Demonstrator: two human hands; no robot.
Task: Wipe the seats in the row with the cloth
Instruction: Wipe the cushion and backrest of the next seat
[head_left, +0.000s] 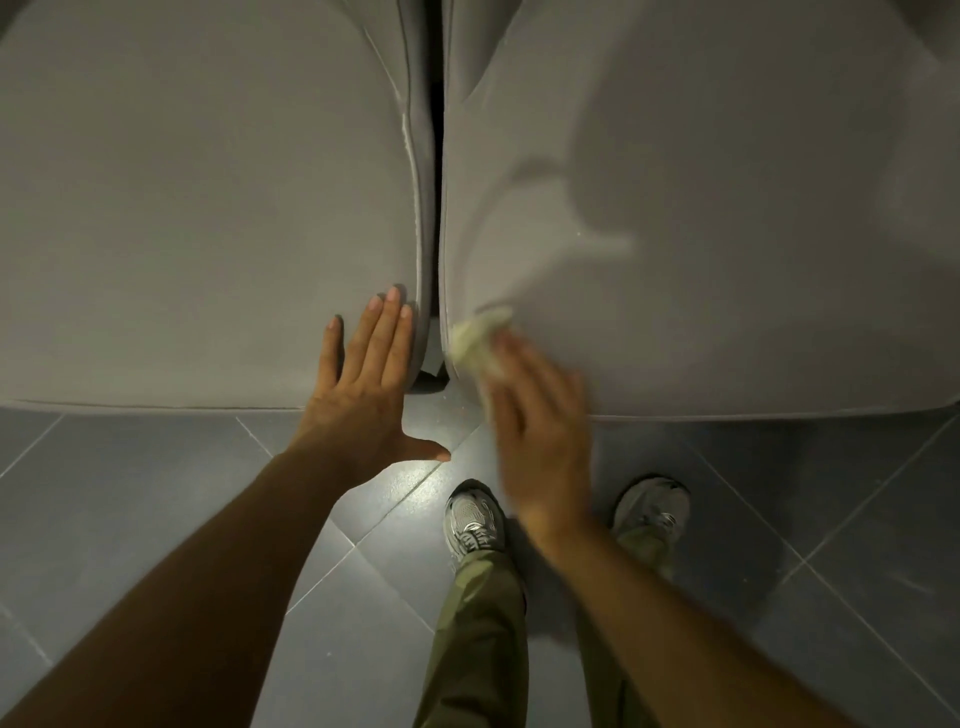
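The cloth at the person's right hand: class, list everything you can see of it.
The cloth is a small, pale yellowish-white wad, soft-looking and crumpled, its edges smeared by blur. It lies against the near left corner of the right grey seat, just beside the dark gap between the two seats. The right hand covers its near part. The blur hides whether the fingers curl round it or press flat. Nothing else touches it.
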